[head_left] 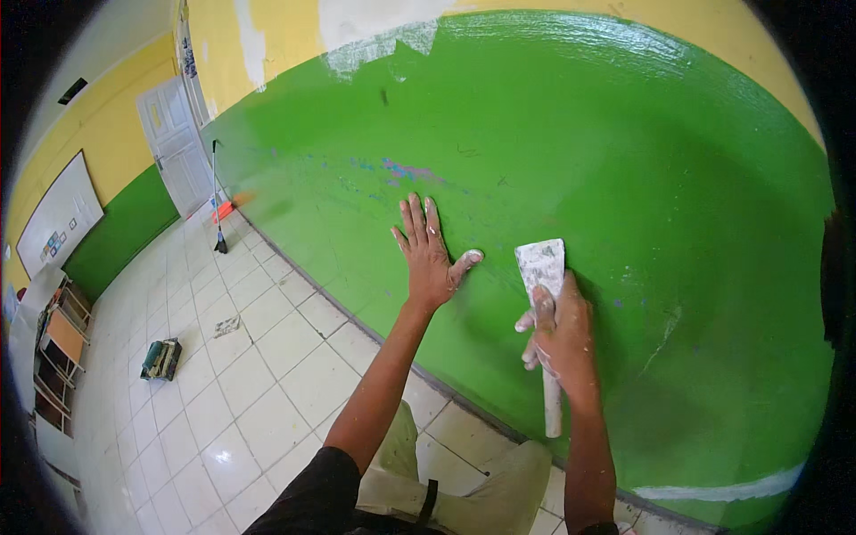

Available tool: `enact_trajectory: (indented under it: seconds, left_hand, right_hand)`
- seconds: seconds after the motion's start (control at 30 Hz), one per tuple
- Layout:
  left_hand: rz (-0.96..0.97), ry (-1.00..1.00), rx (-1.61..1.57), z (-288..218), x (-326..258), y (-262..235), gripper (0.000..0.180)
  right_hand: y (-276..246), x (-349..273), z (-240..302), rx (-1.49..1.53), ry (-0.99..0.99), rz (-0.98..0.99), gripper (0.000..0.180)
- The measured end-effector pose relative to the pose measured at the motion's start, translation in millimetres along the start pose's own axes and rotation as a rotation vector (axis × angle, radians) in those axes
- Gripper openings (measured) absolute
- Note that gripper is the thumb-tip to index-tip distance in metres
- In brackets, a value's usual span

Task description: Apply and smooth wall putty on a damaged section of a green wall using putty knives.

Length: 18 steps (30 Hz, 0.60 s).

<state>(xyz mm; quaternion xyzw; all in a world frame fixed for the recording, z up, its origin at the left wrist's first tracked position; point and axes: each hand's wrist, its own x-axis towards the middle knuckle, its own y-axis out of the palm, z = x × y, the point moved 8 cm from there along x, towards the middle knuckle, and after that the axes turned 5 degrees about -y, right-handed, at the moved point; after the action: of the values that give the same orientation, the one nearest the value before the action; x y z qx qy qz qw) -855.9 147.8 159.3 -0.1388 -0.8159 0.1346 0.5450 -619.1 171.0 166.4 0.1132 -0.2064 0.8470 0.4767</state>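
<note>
My left hand (430,263) lies against the green wall (553,134) with its fingers spread, white smears on the fingertips and thumb. Just above those fingers, the paint carries pink and blue marks (406,170). My right hand (566,334) grips a putty knife (541,259) by its handle, which sticks out below the fist. The blade points up, wide and crusted with white and grey residue. It is over the wall to the right of my left hand; whether its edge touches the paint I cannot tell.
A paint tray with a roller (160,359) sits on the tiled floor (241,392) at left. A broom (219,205) and orange dustpan (223,211) stand near the white door (174,143). Desks (64,334) line the far left. White patches (379,31) mark the upper wall.
</note>
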Motion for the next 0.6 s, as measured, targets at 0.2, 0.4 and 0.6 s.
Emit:
enact_trajectory:
  seconds: [0.2,0.4,0.6]
  left_hand:
    - [-0.017,0.098,0.029,52.3,18.4,-12.0,0.098]
    - [-0.050,0.161,-0.005,86.4,24.1,-12.8,0.080]
    - [-0.129,0.020,-0.085,182.4,32.5,-20.8,0.059]
  right_hand:
    - [-45.1,-46.9,-15.3,0.036,0.134,-0.091,0.024]
    - [73.1,37.7,-5.9,-0.446,0.154,-0.004,0.018]
    - [158.4,92.3,19.4,-0.410,0.074,-0.057,0.018]
